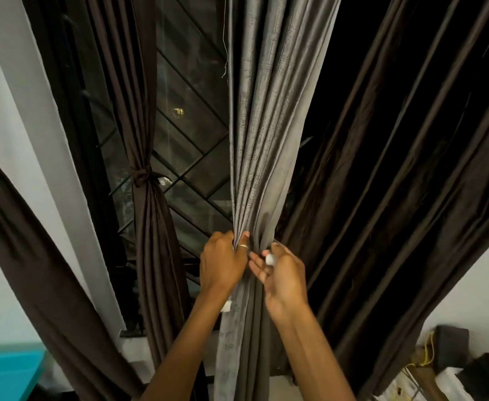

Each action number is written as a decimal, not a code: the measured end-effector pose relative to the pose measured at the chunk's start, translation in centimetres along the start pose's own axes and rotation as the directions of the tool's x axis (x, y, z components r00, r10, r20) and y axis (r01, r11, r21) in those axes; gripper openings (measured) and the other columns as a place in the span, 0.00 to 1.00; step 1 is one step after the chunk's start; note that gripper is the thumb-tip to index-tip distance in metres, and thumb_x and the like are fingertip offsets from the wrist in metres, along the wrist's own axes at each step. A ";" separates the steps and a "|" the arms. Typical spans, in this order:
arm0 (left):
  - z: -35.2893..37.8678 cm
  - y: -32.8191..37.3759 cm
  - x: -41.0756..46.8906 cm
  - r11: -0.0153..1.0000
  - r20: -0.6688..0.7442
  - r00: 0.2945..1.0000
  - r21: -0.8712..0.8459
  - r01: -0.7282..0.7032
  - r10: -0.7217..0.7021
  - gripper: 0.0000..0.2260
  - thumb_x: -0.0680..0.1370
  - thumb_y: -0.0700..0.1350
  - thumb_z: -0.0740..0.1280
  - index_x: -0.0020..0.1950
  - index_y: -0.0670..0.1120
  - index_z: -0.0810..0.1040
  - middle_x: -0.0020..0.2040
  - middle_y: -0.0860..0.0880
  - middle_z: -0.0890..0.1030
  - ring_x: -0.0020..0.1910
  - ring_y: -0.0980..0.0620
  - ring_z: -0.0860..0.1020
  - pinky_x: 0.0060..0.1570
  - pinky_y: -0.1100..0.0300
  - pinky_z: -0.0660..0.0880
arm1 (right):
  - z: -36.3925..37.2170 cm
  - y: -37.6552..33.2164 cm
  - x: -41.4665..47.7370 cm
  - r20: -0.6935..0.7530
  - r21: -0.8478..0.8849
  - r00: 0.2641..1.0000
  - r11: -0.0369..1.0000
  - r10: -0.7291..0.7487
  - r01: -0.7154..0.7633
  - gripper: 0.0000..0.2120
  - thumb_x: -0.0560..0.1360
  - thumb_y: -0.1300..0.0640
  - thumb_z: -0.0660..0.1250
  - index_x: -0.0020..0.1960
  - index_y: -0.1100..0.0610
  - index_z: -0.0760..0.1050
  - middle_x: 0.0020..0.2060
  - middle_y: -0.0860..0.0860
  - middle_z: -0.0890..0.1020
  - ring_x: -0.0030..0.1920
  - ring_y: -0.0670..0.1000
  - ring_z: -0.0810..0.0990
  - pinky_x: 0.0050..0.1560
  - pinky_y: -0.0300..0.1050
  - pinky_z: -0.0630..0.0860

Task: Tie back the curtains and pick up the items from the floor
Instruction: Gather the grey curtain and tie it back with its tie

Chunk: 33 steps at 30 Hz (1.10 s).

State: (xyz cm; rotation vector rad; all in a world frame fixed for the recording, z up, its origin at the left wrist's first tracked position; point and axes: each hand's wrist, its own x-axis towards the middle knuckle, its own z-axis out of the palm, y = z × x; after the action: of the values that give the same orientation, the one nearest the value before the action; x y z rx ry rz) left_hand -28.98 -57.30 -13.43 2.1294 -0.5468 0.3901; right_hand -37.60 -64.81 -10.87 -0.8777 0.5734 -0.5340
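A grey curtain (pixel 263 117) hangs in the middle, bunched into a narrow bundle at waist height. My left hand (pixel 223 261) grips that bundle from the left, with a ring on one finger. My right hand (pixel 283 273) is at the bundle's right side, fingers partly spread and touching the folds, next to a wide dark brown curtain (pixel 396 169). Further left, a dark brown curtain (pixel 142 175) is knotted at its middle. No floor items show.
Behind the curtains is a window with a diagonal metal grille (pixel 191 134). A white wall pillar (pixel 43 134) stands left. A turquoise surface (pixel 9 371) is at the lower left. Black boxes and yellow wires (pixel 451 351) sit at the lower right.
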 end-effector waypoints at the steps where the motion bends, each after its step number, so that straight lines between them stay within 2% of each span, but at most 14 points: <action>1: -0.3 -0.1 0.2 1.000 0.005 1.000 -0.006 0.021 -0.021 0.20 0.82 0.58 0.62 0.41 0.44 0.78 0.41 0.45 0.79 0.41 0.45 0.79 0.37 0.55 0.73 | 0.2 0.2 -0.3 0.030 -0.019 0.999 1.000 -0.021 0.021 0.10 0.84 0.60 0.60 0.60 0.60 0.78 0.43 0.55 0.81 0.49 0.54 0.86 0.48 0.45 0.82; 4: -1.2 0.3 0.6 0.995 0.040 0.995 -0.024 0.095 -0.094 0.22 0.80 0.60 0.64 0.34 0.45 0.73 0.31 0.49 0.78 0.33 0.49 0.79 0.31 0.56 0.69 | 0.4 0.8 -0.7 0.091 -0.073 0.993 0.994 -0.071 0.078 0.12 0.83 0.61 0.60 0.62 0.61 0.80 0.45 0.55 0.87 0.42 0.47 0.86 0.38 0.36 0.80; 7: -1.8 0.5 0.8 0.987 0.125 0.983 -0.077 0.144 -0.134 0.20 0.79 0.59 0.67 0.33 0.47 0.73 0.29 0.50 0.77 0.31 0.52 0.77 0.30 0.58 0.69 | 0.6 1.1 -0.5 0.090 -0.084 0.993 0.993 -0.079 0.086 0.16 0.83 0.60 0.60 0.69 0.62 0.76 0.54 0.58 0.86 0.48 0.48 0.87 0.43 0.38 0.82; 10: -2.0 0.1 0.8 0.959 0.204 0.971 -0.229 0.169 -0.123 0.09 0.78 0.55 0.71 0.46 0.52 0.76 0.39 0.54 0.80 0.35 0.59 0.79 0.33 0.67 0.70 | 0.8 1.2 -0.3 0.077 -0.096 0.994 0.992 -0.076 0.083 0.18 0.84 0.57 0.60 0.73 0.56 0.73 0.56 0.55 0.86 0.54 0.50 0.86 0.56 0.46 0.83; 12: -2.0 -0.3 0.3 0.908 0.203 0.971 -0.368 0.198 -0.130 0.09 0.77 0.51 0.72 0.53 0.52 0.75 0.50 0.53 0.80 0.38 0.62 0.80 0.35 0.71 0.71 | 0.6 1.4 0.0 0.081 -0.117 0.993 0.988 -0.089 0.098 0.19 0.84 0.56 0.60 0.75 0.52 0.70 0.59 0.55 0.84 0.56 0.50 0.85 0.57 0.44 0.81; 14: -2.1 -0.5 -0.3 0.885 0.182 0.979 -0.435 0.165 -0.093 0.07 0.78 0.49 0.72 0.51 0.51 0.77 0.53 0.49 0.79 0.37 0.62 0.80 0.34 0.72 0.71 | 0.5 1.8 0.3 0.097 -0.151 0.990 0.982 -0.102 0.116 0.22 0.84 0.54 0.60 0.78 0.49 0.65 0.63 0.54 0.83 0.60 0.49 0.83 0.61 0.47 0.79; 16: -2.2 -0.4 -0.8 0.903 0.178 0.983 -0.414 0.117 -0.046 0.04 0.78 0.50 0.71 0.48 0.50 0.81 0.54 0.50 0.77 0.41 0.62 0.80 0.38 0.71 0.73 | 0.6 2.2 0.6 0.103 -0.206 0.989 0.970 -0.110 0.129 0.24 0.84 0.54 0.60 0.79 0.48 0.62 0.67 0.53 0.80 0.64 0.50 0.81 0.67 0.51 0.76; 20: -2.4 -0.1 -0.6 0.925 0.197 0.980 -0.368 0.097 -0.025 0.12 0.81 0.55 0.65 0.47 0.51 0.85 0.54 0.53 0.78 0.51 0.65 0.77 0.47 0.75 0.71 | 0.7 3.5 1.0 0.154 -0.298 0.980 0.939 -0.129 0.171 0.27 0.83 0.51 0.61 0.79 0.44 0.59 0.73 0.49 0.74 0.69 0.49 0.77 0.71 0.54 0.73; 22: -2.6 0.2 -0.2 0.920 0.209 0.976 -0.371 0.130 -0.054 0.17 0.82 0.59 0.62 0.45 0.52 0.86 0.53 0.55 0.80 0.52 0.65 0.77 0.50 0.72 0.71 | 0.6 3.9 0.8 0.215 -0.349 0.965 0.911 -0.150 0.220 0.28 0.82 0.51 0.61 0.80 0.42 0.58 0.71 0.48 0.76 0.68 0.47 0.78 0.71 0.54 0.73; 25: -2.7 0.1 0.3 0.918 0.216 0.975 -0.374 0.128 -0.048 0.23 0.82 0.63 0.59 0.39 0.51 0.85 0.46 0.55 0.83 0.51 0.61 0.80 0.52 0.62 0.75 | 0.4 4.0 0.9 0.317 -0.376 0.929 0.874 -0.191 0.308 0.27 0.82 0.60 0.63 0.78 0.47 0.63 0.62 0.50 0.83 0.61 0.48 0.82 0.63 0.50 0.79; 27: -2.8 0.1 0.5 0.929 0.250 0.968 -0.355 0.108 -0.017 0.25 0.80 0.64 0.60 0.35 0.48 0.83 0.40 0.52 0.83 0.45 0.57 0.81 0.48 0.58 0.78 | 0.2 4.1 1.0 0.349 -0.418 0.916 0.842 -0.199 0.342 0.31 0.79 0.63 0.68 0.78 0.49 0.63 0.58 0.50 0.85 0.57 0.47 0.84 0.57 0.45 0.82; 29: -3.1 0.3 0.6 0.937 0.277 0.961 -0.342 0.075 0.024 0.24 0.79 0.62 0.65 0.33 0.47 0.82 0.35 0.49 0.81 0.38 0.55 0.81 0.42 0.59 0.78 | 0.1 4.3 1.1 0.346 -0.501 0.915 0.784 -0.208 0.368 0.34 0.77 0.59 0.71 0.79 0.50 0.62 0.55 0.48 0.85 0.54 0.45 0.85 0.55 0.46 0.83; 31: -3.2 0.6 0.8 0.948 0.312 0.949 -0.313 0.058 0.045 0.21 0.77 0.62 0.69 0.34 0.48 0.84 0.34 0.51 0.83 0.36 0.57 0.83 0.44 0.59 0.80 | 0.0 4.3 1.1 0.336 -0.595 0.910 0.694 -0.243 0.405 0.29 0.77 0.54 0.70 0.76 0.50 0.66 0.50 0.46 0.86 0.50 0.43 0.86 0.52 0.44 0.84; 33: -3.5 1.0 0.9 0.958 0.358 0.933 -0.280 0.066 0.040 0.21 0.75 0.64 0.70 0.34 0.48 0.84 0.32 0.50 0.84 0.35 0.57 0.84 0.45 0.56 0.82 | 0.0 4.2 0.9 0.330 -0.650 0.900 0.624 -0.283 0.434 0.20 0.78 0.56 0.68 0.69 0.51 0.73 0.46 0.46 0.86 0.47 0.44 0.86 0.45 0.35 0.82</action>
State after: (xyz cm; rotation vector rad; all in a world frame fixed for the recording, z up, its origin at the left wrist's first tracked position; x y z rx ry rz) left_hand -29.02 -55.16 -10.41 1.9235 -0.7493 -0.0942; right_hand -36.13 -63.14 -14.49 -1.8125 0.4103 -0.5823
